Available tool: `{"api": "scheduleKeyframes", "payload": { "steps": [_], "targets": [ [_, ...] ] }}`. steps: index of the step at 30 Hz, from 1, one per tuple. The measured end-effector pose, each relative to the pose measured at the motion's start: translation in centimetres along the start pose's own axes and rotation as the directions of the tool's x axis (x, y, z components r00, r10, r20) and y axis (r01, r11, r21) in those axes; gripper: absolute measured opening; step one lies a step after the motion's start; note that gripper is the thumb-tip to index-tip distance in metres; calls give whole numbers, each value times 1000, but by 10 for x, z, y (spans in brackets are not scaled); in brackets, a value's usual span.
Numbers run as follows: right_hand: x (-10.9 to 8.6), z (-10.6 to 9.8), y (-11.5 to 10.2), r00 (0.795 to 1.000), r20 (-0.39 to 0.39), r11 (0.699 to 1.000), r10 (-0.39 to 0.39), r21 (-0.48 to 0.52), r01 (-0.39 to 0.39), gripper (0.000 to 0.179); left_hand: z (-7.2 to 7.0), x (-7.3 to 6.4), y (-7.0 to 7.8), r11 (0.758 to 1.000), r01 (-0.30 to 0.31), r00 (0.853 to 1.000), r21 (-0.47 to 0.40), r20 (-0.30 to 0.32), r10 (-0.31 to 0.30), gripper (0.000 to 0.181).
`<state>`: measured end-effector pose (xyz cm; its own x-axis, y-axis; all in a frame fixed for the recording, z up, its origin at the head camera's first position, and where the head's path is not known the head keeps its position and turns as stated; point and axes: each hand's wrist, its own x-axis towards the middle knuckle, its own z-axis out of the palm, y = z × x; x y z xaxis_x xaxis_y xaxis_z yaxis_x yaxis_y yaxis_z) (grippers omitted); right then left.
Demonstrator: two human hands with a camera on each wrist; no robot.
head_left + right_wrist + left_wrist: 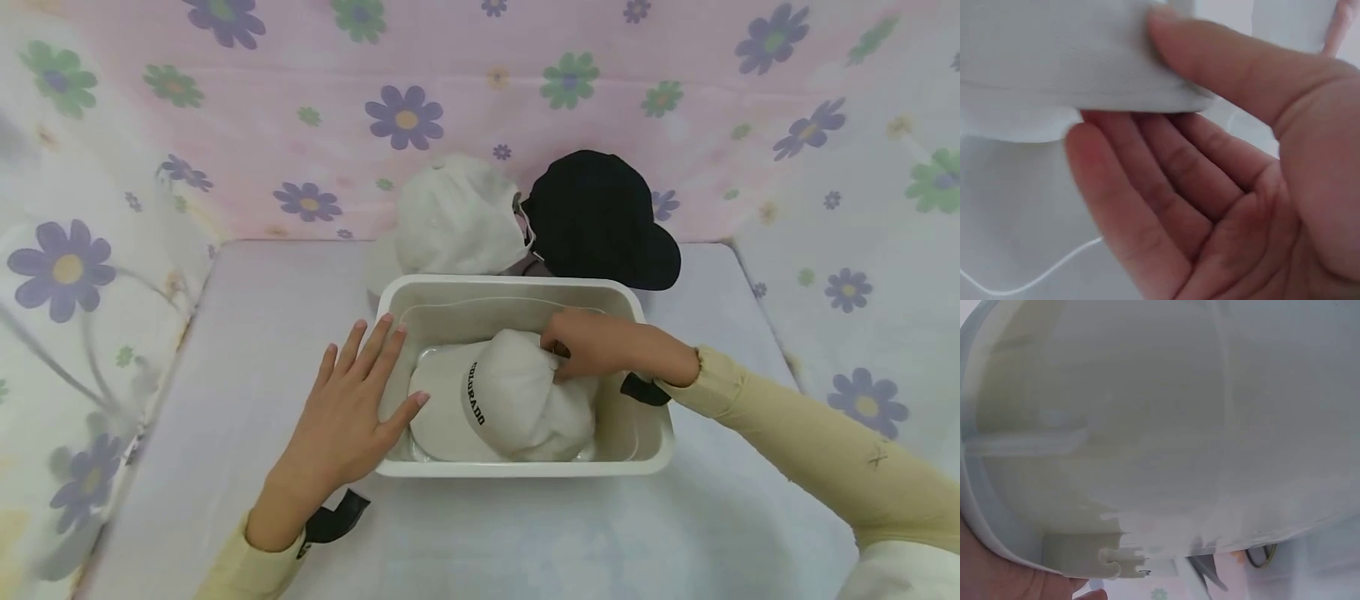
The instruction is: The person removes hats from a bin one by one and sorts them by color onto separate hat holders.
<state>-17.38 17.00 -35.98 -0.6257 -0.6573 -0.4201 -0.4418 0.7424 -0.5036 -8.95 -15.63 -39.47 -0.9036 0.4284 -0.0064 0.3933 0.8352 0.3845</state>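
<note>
In the head view a cream cap (517, 400) with COLORADO lettering lies in a white plastic bin (525, 469), its brim toward the left. My right hand (600, 343) reaches over the bin's right side and pinches the cap's back edge. The right wrist view has the thumb (1222, 62) on top of the cap fabric (1072, 56), with fingers (1129, 206) beneath. My left hand (341, 408) is spread with straight fingers at the bin's left rim. In the left wrist view the bin wall (1147, 425) fills most of the picture.
Behind the bin, a second off-white cap (457, 217) and a black cap (596, 221) sit side by side against the flowered pink backdrop (465, 75). A pale cloth (480, 542) covers the table, and flowered side walls stand left and right.
</note>
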Motion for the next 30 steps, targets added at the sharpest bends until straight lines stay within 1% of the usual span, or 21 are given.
{"api": "scheduleKeyframes", "payload": {
  "steps": [1,3,5,7,10,12,14,15,17,20,22,24,26,30],
  "targets": [
    [-1,-1,-1,999,-39,1000,-16,16,16,10,0,0,0,1000,0,1000,-2,0,0,78],
    [-2,-1,-3,990,-123,996,-68,46,74,8,-1,0,0,1000,1,1000,-6,3,-1,78],
    [-3,-2,-6,972,-208,989,-113,66,129,9,-2,0,0,1000,3,1000,-8,3,-3,78],
    [-2,-1,-10,946,-285,980,-156,72,183,15,-3,0,0,1000,7,1000,-13,1,-7,78],
    [0,1,-17,921,-339,969,-191,83,231,30,-3,-1,0,1000,10,1000,-23,-1,-10,78],
    [2,3,-21,913,-342,961,-222,84,265,37,-3,-1,0,1000,9,1000,-29,-2,-9,78],
    [4,5,-25,916,-312,954,-252,79,290,43,-3,-1,0,999,10,1000,-31,-1,-10,77],
    [4,6,-27,923,-283,953,-260,79,293,47,-2,-1,0,1000,10,1000,-28,-1,-10,77],
    [5,7,-31,942,-218,956,-253,91,278,59,-2,-1,0,1000,12,1000,-18,-2,-12,77],
    [6,10,-35,971,-126,970,-201,111,216,83,-1,-1,0,1000,15,1000,3,-6,-15,77],
    [8,12,-37,981,-97,976,-169,118,180,94,-1,-1,1,1000,14,1000,18,-11,-14,77],
    [9,15,-38,982,-96,978,-165,117,175,98,-1,-1,1,1000,12,1000,25,-15,-12,77],
    [11,17,-38,978,-113,976,-178,103,190,97,0,-1,2,1000,8,1000,29,-15,-8,77],
    [16,19,-39,956,-169,966,-241,54,253,86,-1,-2,-1,999,11,1000,40,-21,-10,76]
  ]
}}
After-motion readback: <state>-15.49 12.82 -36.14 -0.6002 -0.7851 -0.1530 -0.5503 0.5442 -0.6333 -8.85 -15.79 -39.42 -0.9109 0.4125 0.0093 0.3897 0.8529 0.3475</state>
